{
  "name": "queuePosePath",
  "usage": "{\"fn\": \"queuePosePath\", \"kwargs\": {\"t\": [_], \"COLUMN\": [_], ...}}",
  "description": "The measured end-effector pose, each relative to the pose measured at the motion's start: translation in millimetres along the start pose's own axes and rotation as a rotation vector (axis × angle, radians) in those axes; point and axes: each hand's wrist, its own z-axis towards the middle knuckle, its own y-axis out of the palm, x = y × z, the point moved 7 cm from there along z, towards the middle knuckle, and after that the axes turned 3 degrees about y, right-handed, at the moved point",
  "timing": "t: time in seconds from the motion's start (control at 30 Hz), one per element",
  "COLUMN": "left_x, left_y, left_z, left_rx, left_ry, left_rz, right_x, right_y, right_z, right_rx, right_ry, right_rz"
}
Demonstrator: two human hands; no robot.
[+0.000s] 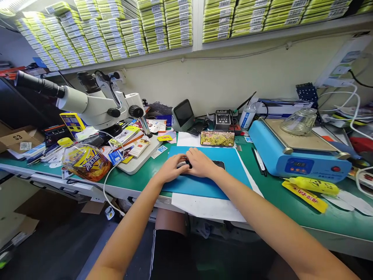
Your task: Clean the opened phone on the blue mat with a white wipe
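Note:
A dark smartphone (219, 164) lies flat on the blue mat (204, 190), mostly covered by my hands. My left hand (172, 168) is closed at its left end, with thumb and fingertips pressed in. From the right, my right hand (200, 162) reaches across the phone, and its curled fingers meet those of my left. What the fingertips pinch between them is hidden. Behind the mat, a second phone (217, 138) stands on its long side with a bright picture on its screen.
Left stand a microscope (96, 107) and a bottle of amber drink (86, 161). At right are a blue heating plate machine (297, 155) bearing a glass jar (299, 121), black-and-white tweezers (258, 160) and a yellow tube (314, 185). A soldering station (222, 119) sits by the wall.

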Motion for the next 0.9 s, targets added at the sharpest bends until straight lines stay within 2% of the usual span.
{"fn": "queuePosePath", "kwargs": {"t": [0.23, 0.5, 0.9], "left_x": [3, 3, 11], "left_y": [-1.6, -2.2, -4.0], "left_z": [1, 0, -1], "left_rx": [0.008, 0.006, -0.008], "left_ry": [0.006, 0.002, 0.012], "left_rz": [-0.017, 0.003, 0.141], "right_x": [-2, 1, -2], "right_y": [-5, 1, -6], "right_z": [0, 1, 1], "right_rx": [0.009, 0.025, 0.062], "right_ry": [-0.006, -0.035, -0.050], "right_rz": [-0.001, -0.007, 0.010]}}
